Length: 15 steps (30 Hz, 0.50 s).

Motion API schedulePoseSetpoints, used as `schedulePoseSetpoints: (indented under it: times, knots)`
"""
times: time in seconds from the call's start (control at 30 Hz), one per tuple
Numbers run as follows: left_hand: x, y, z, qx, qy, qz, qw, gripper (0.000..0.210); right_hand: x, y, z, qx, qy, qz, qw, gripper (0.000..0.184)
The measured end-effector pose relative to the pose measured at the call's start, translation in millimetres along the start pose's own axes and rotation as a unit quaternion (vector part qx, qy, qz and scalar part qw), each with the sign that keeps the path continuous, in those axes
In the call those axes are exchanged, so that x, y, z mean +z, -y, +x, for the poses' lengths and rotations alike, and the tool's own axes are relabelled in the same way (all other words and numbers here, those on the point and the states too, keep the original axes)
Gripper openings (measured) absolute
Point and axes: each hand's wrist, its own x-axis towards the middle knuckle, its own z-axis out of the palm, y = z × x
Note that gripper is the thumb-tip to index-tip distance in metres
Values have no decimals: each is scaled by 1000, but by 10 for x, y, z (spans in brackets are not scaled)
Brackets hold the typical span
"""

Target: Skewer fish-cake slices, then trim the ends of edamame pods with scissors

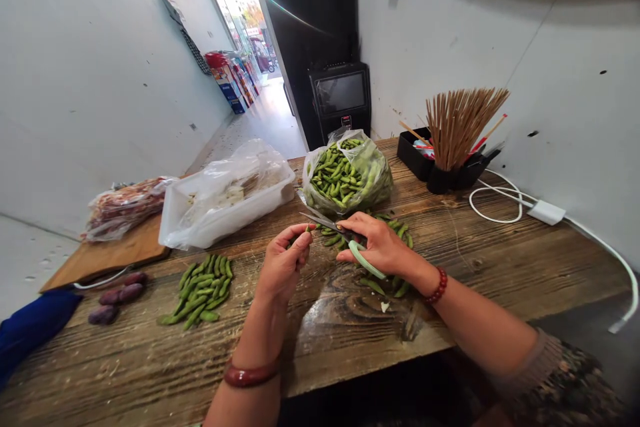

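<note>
My left hand (286, 259) pinches a green edamame pod (307, 229), mostly hidden by the fingers, with its tip showing above the thumb. In my right hand (383, 247) are scissors (364, 260) with pale green handles, their blades parted and pointing left just above the pod. Loose edamame pods (400, 230) lie on the table under and behind my right hand. A clear plastic bag (377, 177) full of pods stands behind both hands. Left of my left hand sits a neat pile of pods (203, 290).
On the wooden table (150, 367), a white plastic tub (225, 227) with a plastic bag inside stands at the back left. Nearby are a cutting board (105, 260) with bagged meat, purple oblong items (120, 295), and blue cloth (35, 327). Skewers (457, 130) and a white cable (500, 197) are at right.
</note>
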Motion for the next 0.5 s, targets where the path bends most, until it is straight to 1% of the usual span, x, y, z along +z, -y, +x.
schedulePoseSetpoints:
  times: [0.1,0.23,0.5]
  knots:
    - [-2,-5,-3,4,-17,-14,1000,26,-3,5,-11,-1,23,-12,1000,51]
    - [3,3,-11,7,-36,-7,999,26,4,22,-32,-9,46,-47,998,53]
    - [29,63,-15,22,-5,48,999,22,37,53,-45,-25,42,-64,997,50]
